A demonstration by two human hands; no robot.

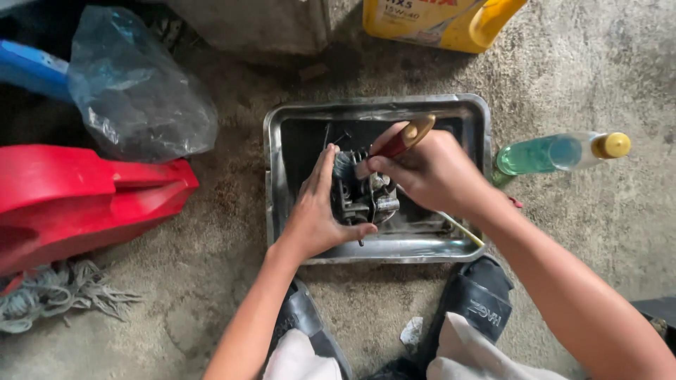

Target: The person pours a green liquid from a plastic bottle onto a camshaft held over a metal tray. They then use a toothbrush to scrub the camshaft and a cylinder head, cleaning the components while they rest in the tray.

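1. Yellow jug (443,21) stands at the top edge, on the concrete floor (577,77).
2. Clear bottle (560,153) with green liquid and a yellow cap lies on its side, far right.
3. Red plastic panel (84,197) sprawls at left.
4. Grey plastic bag (137,88) bulges above it, a blue piece (32,68) just behind.
5. Frayed rag (60,295) sits bottom left.
6. Black sandals (479,295) are planted at bottom centre.

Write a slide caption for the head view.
Left hand steadies grimy metal engine part; right hand brushes it.
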